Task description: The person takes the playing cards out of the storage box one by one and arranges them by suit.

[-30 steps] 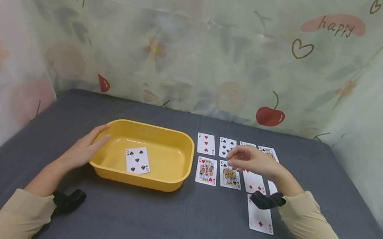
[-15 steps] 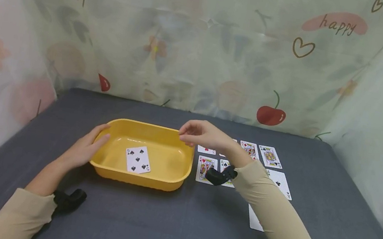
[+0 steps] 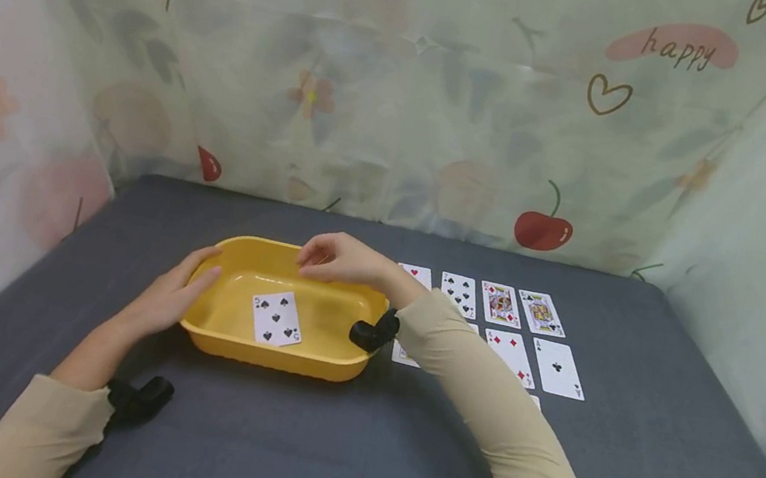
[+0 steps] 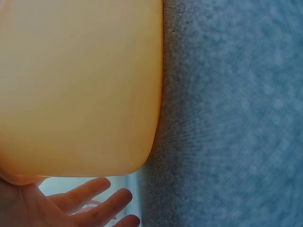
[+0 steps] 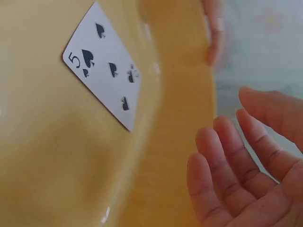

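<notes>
My left hand (image 3: pixel 172 292) holds the left end of a yellow plastic tray (image 3: pixel 272 357), thumb over the rim and fingers outside. In the left wrist view, those fingers (image 4: pixel 97 213) spread beside the tray's wall. A five of spades (image 3: pixel 276 318) lies face up on the tray's floor. Above the tray's far right part hovers my right hand (image 3: pixel 345 259), its fingers loosely bent. The right wrist view shows nothing between its thumb and fingers (image 5: pixel 220 151).
Face-up playing cards lie in rows right of the tray, among them a seven of spades (image 3: pixel 458 292), a four of diamonds (image 3: pixel 511 355) and an ace of clubs (image 3: pixel 557 368). My right sleeve (image 3: pixel 496 427) covers some. A printed curtain (image 3: pixel 405 107) encloses the dark table (image 3: pixel 287 451).
My right hand has moved left from over the cards to above the tray, uncovering several cards in the back row. The left hand, tray and five of spades have stayed put.
</notes>
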The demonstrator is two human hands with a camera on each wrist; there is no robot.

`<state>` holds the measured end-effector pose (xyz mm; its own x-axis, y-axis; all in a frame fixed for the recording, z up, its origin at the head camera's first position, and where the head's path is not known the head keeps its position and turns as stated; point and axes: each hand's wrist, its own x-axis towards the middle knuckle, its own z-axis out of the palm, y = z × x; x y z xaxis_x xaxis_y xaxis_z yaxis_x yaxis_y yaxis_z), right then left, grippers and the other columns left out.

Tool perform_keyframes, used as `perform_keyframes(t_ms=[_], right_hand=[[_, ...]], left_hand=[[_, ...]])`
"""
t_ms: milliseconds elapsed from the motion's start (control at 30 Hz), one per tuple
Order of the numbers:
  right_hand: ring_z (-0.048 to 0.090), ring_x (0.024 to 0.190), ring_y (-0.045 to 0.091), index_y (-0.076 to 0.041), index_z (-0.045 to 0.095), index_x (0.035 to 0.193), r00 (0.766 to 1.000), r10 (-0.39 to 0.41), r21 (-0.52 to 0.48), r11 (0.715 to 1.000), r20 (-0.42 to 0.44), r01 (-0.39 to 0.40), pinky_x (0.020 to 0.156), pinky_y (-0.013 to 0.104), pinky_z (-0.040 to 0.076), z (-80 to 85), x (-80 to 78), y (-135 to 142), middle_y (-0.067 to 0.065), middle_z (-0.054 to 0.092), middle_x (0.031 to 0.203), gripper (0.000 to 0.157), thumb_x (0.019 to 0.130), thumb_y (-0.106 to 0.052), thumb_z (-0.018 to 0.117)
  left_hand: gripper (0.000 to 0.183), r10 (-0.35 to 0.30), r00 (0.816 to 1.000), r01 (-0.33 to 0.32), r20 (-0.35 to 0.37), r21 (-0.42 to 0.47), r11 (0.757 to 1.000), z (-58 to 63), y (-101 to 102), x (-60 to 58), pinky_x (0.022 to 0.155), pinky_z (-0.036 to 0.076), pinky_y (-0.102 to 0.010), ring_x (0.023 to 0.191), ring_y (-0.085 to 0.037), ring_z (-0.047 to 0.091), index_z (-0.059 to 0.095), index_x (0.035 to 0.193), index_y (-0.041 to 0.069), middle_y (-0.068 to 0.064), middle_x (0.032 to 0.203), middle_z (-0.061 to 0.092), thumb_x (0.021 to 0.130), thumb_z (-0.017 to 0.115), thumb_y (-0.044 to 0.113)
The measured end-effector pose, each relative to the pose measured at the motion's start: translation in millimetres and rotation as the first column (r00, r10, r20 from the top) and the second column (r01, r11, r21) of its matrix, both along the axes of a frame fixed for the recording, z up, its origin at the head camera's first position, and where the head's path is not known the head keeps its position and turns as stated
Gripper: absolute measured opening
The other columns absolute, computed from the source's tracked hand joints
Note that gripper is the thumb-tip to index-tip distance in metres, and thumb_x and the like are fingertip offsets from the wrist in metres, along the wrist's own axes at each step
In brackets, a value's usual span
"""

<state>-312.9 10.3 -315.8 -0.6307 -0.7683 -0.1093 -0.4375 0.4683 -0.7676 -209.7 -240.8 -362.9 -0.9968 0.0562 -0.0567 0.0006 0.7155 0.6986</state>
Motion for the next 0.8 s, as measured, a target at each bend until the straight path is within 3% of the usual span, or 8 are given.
perform_keyframes(t_ms=[133, 400, 800], right_hand=[[0.061, 0.100, 0.015, 0.000, 0.060, 0.115, 0.999, 0.038, 0.029, 0.999, 0.002, -0.038, 0.083, 0.019, 0.049, -5.9, -2.7, -15.2, 0.010, 0.066, 0.109, 0.033, 0.086, -0.015, 0.066], [0.058, 0.109, 0.017, -0.004, 0.058, 0.120, 0.998, 0.053, 0.154, 0.986, 0.025, -0.056, 0.088, 0.020, 0.048, -16.5, -2.4, -39.5, 0.010, 0.062, 0.119, 0.038, 0.085, -0.015, 0.068], [0.052, 0.120, 0.020, -0.006, 0.053, 0.126, 0.997, 0.067, 0.258, 0.964, 0.023, -0.071, 0.102, 0.027, 0.043, -25.8, 2.0, -52.7, 0.010, 0.057, 0.129, 0.051, 0.080, -0.012, 0.073]], left_hand=[[0.066, -0.001, 1.000, 0.001, 0.002, 0.003, 1.000, -0.4, -0.9, 0.2, 0.109, 0.019, -0.063, 0.138, -0.047, 0.018, 0.013, 0.150, 0.007, -0.026, 0.153, 0.015, 0.100, 0.027, 0.049], [0.066, -0.005, 1.000, 0.005, 0.002, 0.007, 1.000, 0.6, -1.8, 1.1, 0.109, 0.018, -0.064, 0.139, -0.048, 0.017, 0.013, 0.149, 0.007, -0.027, 0.153, 0.014, 0.100, 0.027, 0.049], [0.067, 0.003, 1.000, -0.003, 0.013, 0.001, 1.000, -0.3, -1.2, 0.0, 0.109, 0.018, -0.063, 0.139, -0.047, 0.017, 0.014, 0.149, 0.008, -0.026, 0.153, 0.014, 0.099, 0.026, 0.050]])
